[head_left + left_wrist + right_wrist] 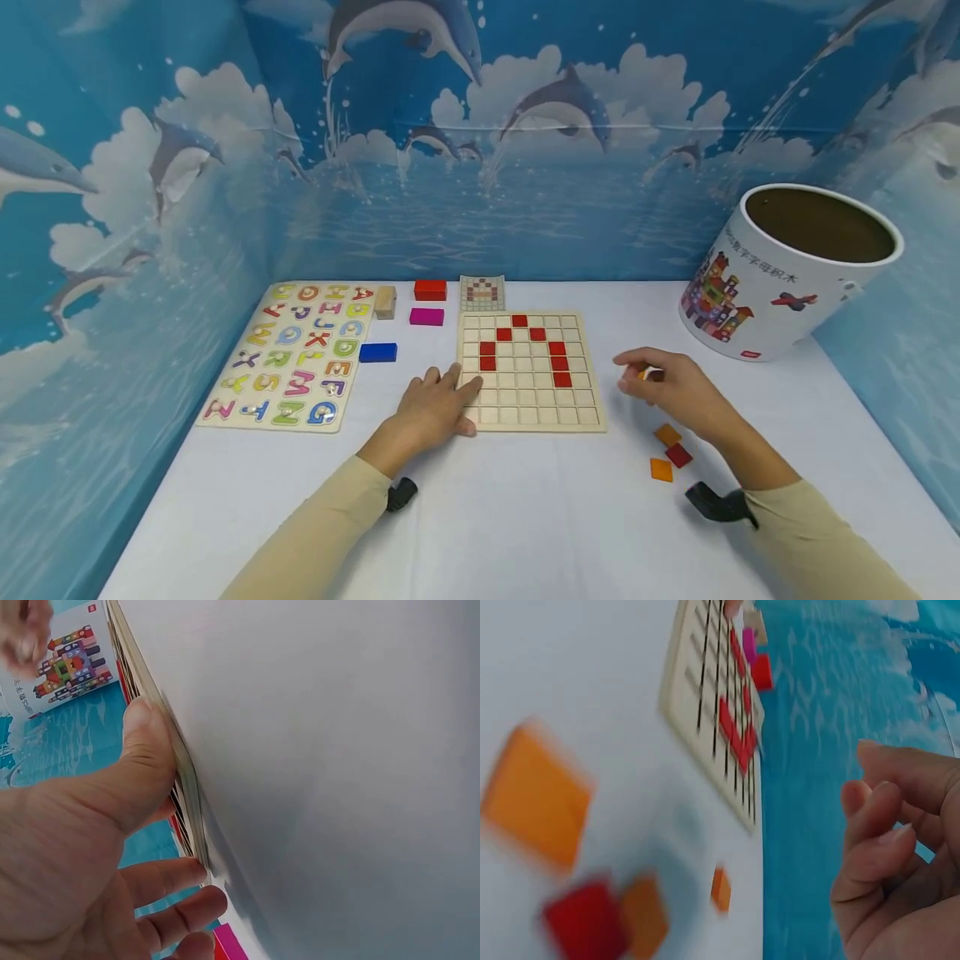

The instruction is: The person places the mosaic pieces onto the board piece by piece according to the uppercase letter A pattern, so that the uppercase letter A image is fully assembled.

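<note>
A pale wooden grid board (532, 408) lies on the white table, with several red square tiles (562, 379) in its cells forming a peaked outline. My left hand (432, 408) rests at the board's left edge, index finger over the grid. Close up in the left wrist view, the thumb (146, 742) lies against the board's edge. Right of the board, my right hand (675, 392) is above the table with fingers bent inward; whether a tile is between them is unclear. Below it lie loose tiles: an orange one (661, 470), a red one (678, 455) and another orange one (667, 434).
Behind the board lies a small pattern card (482, 293). To its left are red (431, 290), magenta (427, 317), blue (378, 352) and plain wooden (385, 302) blocks. A letter puzzle board (281, 358) lies farther left. A large white bucket (780, 275) stands back right.
</note>
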{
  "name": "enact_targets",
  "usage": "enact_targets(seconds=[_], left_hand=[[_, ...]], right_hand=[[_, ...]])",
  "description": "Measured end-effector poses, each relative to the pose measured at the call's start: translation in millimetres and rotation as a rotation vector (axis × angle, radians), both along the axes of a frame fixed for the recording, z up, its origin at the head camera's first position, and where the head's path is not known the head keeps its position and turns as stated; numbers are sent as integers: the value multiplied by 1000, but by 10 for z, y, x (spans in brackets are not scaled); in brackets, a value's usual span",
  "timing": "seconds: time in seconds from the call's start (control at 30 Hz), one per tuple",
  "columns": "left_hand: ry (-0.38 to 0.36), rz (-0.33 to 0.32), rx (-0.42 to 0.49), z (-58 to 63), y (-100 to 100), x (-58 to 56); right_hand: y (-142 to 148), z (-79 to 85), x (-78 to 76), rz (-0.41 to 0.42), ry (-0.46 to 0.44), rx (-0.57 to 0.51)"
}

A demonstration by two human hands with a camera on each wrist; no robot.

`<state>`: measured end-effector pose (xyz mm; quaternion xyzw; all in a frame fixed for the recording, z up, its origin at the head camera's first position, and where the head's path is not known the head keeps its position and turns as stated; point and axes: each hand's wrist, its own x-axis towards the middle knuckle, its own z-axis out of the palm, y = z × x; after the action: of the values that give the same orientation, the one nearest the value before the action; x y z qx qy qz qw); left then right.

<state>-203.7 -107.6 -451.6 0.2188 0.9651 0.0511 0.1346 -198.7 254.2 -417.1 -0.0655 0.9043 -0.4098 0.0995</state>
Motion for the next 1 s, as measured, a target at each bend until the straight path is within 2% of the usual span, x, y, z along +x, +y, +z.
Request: enact_targets(seconds=[0.1, 0.17, 0.3, 0.4, 0.73, 1.0], left_hand=[[0, 3, 0, 9, -14, 5], [0, 10, 5, 5, -21, 15], [0, 19, 3, -18, -29, 27], [4, 15, 2, -27, -29, 22], [-1, 14, 3, -26, -7, 4], [12, -3, -5, -15, 14, 5]], right_hand=[[327, -20, 200, -24, -66, 53], [487, -67, 319, -11, -118, 64], [679, -194, 502, 22, -204, 87], [750, -262, 592, 20, -216, 132], [740, -442, 686, 3, -159, 251], [692, -469, 691, -62, -96, 270]])
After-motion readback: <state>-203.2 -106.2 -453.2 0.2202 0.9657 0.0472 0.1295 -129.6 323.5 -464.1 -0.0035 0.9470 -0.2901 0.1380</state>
